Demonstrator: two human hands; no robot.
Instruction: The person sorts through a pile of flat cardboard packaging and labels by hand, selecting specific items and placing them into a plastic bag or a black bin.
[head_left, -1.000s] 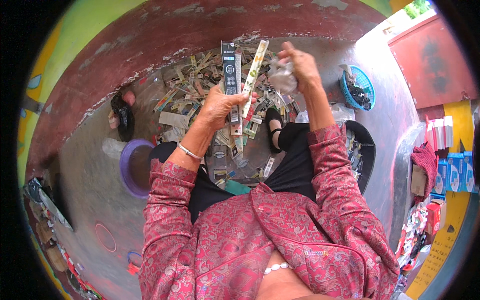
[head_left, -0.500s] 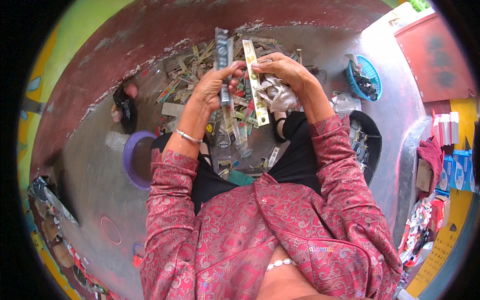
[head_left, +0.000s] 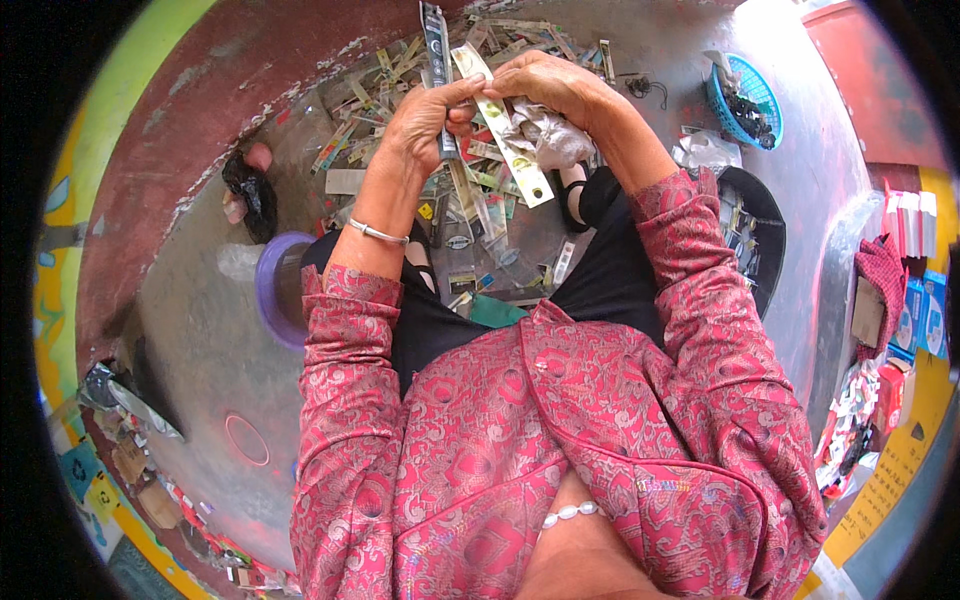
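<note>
My left hand (head_left: pixel 416 128) is closed around a dark, narrow strip (head_left: pixel 436 50) that stands up past the fingers. Its thumb also presses on a long pale-yellow strip (head_left: pixel 512 158) with green and dark printed patches, tilted down to the right. The fingers of my right hand (head_left: pixel 560 88) are curled at the upper part of that pale strip. A crumpled whitish cloth (head_left: pixel 552 140) is bunched under the right palm, against the strip. What the right fingertips grip is partly hidden.
Many printed strips (head_left: pixel 345 182) litter the floor beyond my knees. A purple basin (head_left: pixel 268 290) is at left, near a black plastic bag (head_left: pixel 256 200). To the right are a black tub (head_left: pixel 765 245) with strips and a blue basket (head_left: pixel 768 100) holding dark items.
Both hands have moved up in the picture with the strips and cloth. The pale strip leans more, and my left thumb now lies on it. The whole view has shifted slightly.
</note>
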